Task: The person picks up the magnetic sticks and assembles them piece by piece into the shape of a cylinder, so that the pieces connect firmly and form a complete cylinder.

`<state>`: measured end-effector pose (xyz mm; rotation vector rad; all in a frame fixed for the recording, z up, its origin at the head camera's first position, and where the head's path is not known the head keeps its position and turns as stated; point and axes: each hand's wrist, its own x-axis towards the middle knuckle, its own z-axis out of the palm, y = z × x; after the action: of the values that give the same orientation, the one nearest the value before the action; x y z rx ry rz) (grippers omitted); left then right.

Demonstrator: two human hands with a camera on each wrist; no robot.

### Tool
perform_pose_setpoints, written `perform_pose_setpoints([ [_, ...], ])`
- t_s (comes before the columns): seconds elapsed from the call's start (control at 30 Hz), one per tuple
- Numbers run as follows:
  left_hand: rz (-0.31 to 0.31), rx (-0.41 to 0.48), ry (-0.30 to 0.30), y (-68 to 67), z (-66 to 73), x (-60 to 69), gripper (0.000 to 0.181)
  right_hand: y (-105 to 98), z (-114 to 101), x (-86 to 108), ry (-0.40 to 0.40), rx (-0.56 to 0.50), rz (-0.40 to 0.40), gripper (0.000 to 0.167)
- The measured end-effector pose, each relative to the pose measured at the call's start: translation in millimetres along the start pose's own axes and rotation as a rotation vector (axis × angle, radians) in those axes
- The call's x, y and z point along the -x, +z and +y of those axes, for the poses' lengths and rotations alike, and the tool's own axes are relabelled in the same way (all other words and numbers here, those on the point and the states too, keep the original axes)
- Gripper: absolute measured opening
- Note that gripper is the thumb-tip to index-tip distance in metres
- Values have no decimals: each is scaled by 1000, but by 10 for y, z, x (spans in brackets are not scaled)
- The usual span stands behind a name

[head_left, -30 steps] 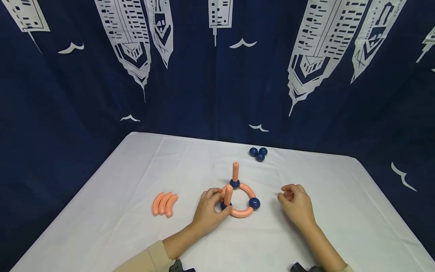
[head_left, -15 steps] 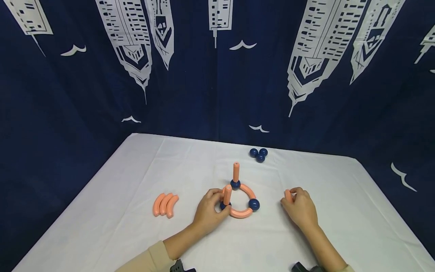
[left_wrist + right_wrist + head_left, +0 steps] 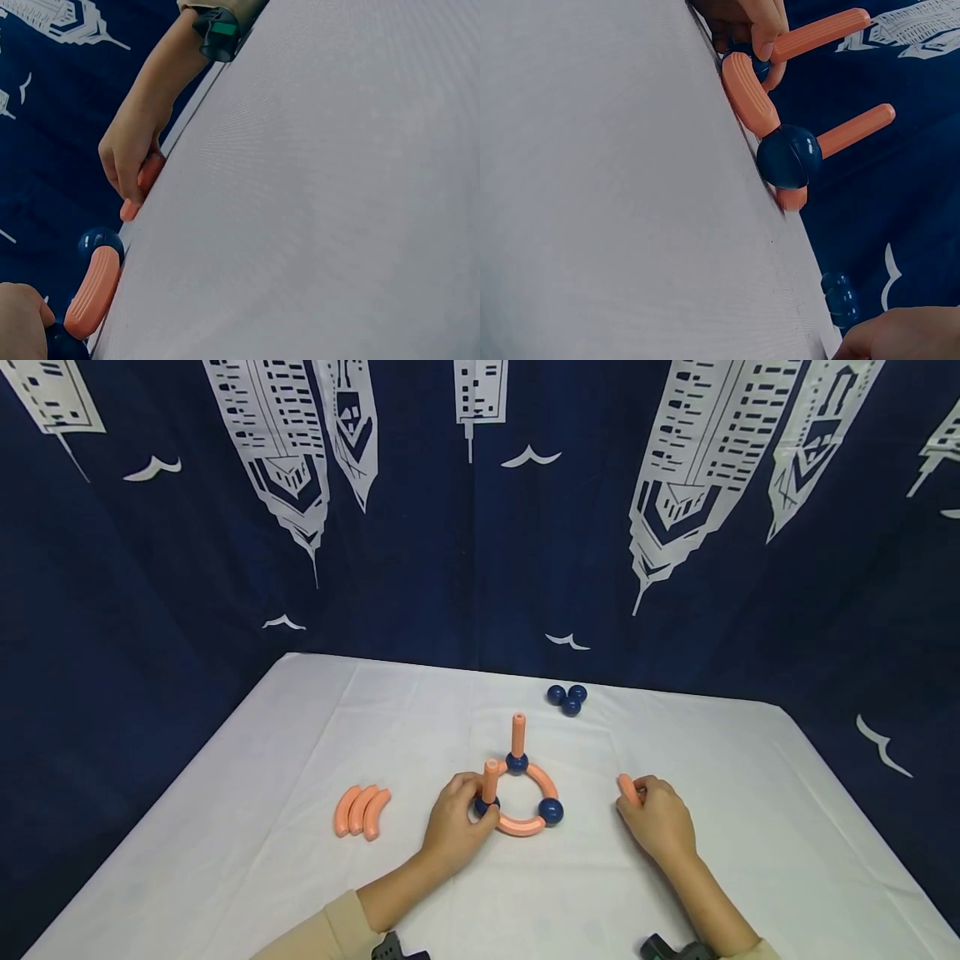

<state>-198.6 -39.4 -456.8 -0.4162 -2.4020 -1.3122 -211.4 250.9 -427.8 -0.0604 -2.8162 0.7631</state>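
Right hand (image 3: 660, 818) pinches an orange rod (image 3: 628, 788) between thumb and fingers. Rod pokes out left of the fingertips, long axis slanting away from the person and leftward, near level with the table per left wrist view; can't tell if it touches. Ring's (image 3: 521, 828) right ball (image 3: 551, 811) lies left of the rod and a bit closer to the person, between the two hands, no upright on it. Left hand (image 3: 455, 827) grips the left ball (image 3: 483, 807) under its upright rod (image 3: 491, 782), thumb on near side. White tablecloth (image 3: 570, 893) spans rod to ball, looks like ample room. Back upright (image 3: 518, 735) stands beyond-left; spare balls (image 3: 572, 707) near far edge.
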Motion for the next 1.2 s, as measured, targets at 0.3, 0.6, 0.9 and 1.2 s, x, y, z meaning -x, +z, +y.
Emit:
perform_pose_setpoints([
  [0.3,0,-17,-11,-6,-3,11,13,-20,-84,18,54,-1,32,34],
  [0.6,2,-11,-3,1,-17,6,16,-136,-410,114,43,-175,77,34],
  [0.9,5,-10,3,4,-15,-6,17,-227,-619,186,44,-330,67,31],
  [1.2,12,-7,7,2,-5,6,18,-208,-713,202,44,-462,-49,33],
])
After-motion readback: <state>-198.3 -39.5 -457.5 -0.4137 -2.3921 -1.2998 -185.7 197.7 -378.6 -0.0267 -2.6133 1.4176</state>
